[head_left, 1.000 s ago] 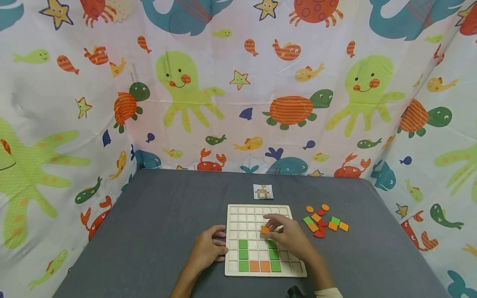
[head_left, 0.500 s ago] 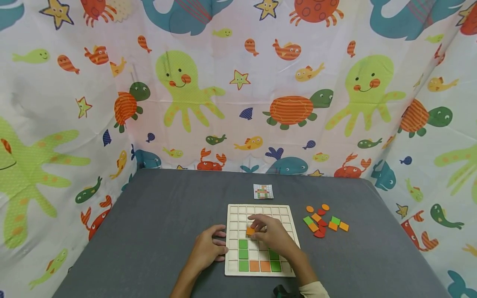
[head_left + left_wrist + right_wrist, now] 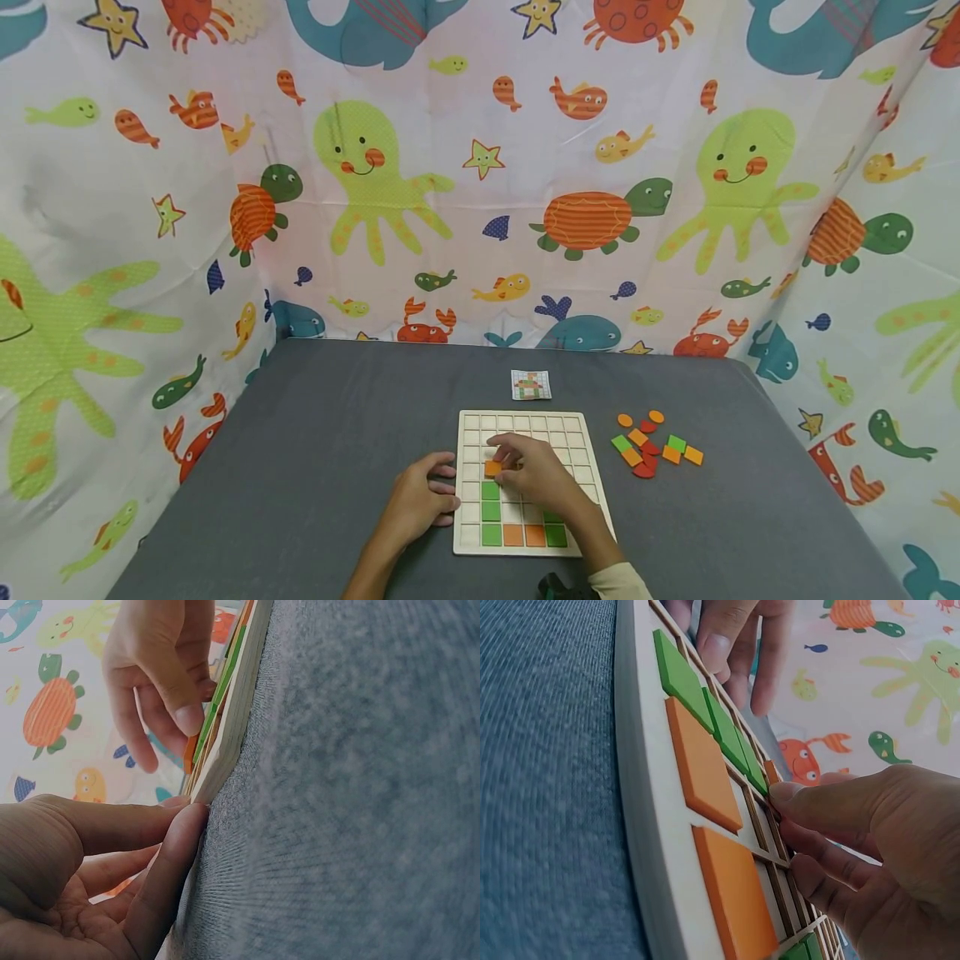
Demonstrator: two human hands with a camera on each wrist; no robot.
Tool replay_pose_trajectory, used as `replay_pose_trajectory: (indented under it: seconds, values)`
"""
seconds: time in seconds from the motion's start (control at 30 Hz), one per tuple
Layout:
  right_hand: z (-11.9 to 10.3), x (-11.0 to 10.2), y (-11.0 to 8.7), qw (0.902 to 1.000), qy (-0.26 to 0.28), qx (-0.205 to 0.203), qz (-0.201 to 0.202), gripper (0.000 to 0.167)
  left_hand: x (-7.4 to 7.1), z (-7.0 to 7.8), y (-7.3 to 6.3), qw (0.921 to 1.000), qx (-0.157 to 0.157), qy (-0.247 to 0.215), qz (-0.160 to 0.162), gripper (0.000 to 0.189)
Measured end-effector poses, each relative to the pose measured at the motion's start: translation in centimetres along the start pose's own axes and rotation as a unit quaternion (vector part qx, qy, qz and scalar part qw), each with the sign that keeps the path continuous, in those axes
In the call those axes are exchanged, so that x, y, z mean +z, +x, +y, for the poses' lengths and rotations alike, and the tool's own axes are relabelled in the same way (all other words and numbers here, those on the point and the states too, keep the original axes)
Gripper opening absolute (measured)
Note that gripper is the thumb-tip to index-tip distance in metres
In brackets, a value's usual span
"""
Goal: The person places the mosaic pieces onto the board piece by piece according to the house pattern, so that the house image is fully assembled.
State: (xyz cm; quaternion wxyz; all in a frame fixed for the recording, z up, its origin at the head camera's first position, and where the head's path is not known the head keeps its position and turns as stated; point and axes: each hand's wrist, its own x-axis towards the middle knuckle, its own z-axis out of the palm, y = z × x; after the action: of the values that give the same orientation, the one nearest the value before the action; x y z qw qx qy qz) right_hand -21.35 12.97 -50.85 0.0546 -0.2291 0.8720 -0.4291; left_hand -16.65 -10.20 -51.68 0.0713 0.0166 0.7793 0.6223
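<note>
A pale wooden grid board [image 3: 592,467] lies on the grey table. Green square tiles [image 3: 491,512] form a column at its left, with more green tiles partly behind my right arm; two orange tiles [image 3: 513,535] lie between them in the bottom row. My right hand [image 3: 536,477] pinches another orange square tile [image 3: 492,469] by its edge, just above the top green tile of the left column. In the right wrist view, the thumb and fingers meet at this held tile [image 3: 772,772]. My left hand [image 3: 420,492] pinches the board's left edge between thumb and finger.
Right of the board lies a loose group of pieces: orange squares [image 3: 693,456], orange rounds [image 3: 656,417], green squares [image 3: 677,443] and red pieces [image 3: 643,472]. A small printed card [image 3: 531,385] with a coloured grid pattern lies beyond the board. A sea-animal curtain [image 3: 480,208] encloses the table's back and sides.
My right hand has carried the orange tile leftward across the board, from over the right green column to the left one. The left hand stays at the board's edge.
</note>
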Motion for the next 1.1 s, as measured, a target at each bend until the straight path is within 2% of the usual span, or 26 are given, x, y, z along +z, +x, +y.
replay_pose_trajectory:
  seconds: [0.2, 0.67, 1.1]
  values:
    - [-0.3, -0.1, 0.1, 1.0000, -0.004, 0.001, -0.007, 0.048, 0.0, 0.1, 0.0, 1.0000, -0.001, 0.001, 0.002, 0.069]
    - [-0.4, -0.1, -0.2, 1.0000, 0.001, 0.003, 0.005, 0.043, 0.0, 0.1, 0.1, 0.9999, 0.002, 0.013, 0.003, 0.069]
    - [-0.5, -2.4, -1.6, 0.9975, 0.012, 0.020, 0.066, 0.039, 0.0, -0.1, 0.0, 0.9999, 0.002, 0.009, 0.004, 0.070]
